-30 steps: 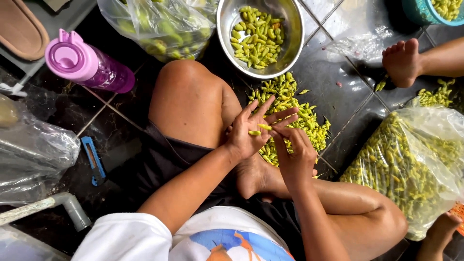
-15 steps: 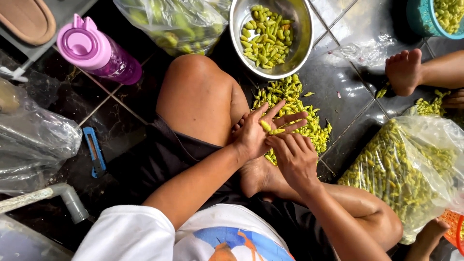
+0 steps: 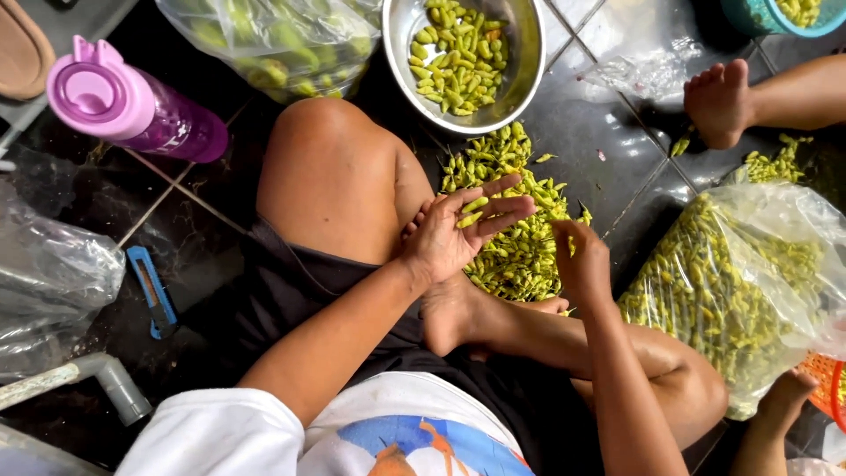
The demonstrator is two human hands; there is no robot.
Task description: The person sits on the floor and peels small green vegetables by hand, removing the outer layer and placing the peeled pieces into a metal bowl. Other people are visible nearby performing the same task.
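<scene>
A: What is the left hand [image 3: 454, 231] holding?

B: It is lying palm up with fingers spread, cradling a few small green chillies [image 3: 471, 211]. The right hand [image 3: 579, 264] is dipping, fingers bunched, into the pile [image 3: 511, 247] on the floor; whether it is pinching one, I cannot tell.

A: How are they likely handling?

B: Light, I am guessing, smooth and a bit slippery, and bruising if squeezed. Taking each by the stem end between fingertips is looking safest. The bowl [image 3: 529, 53] is sitting just beyond the pile.
</scene>
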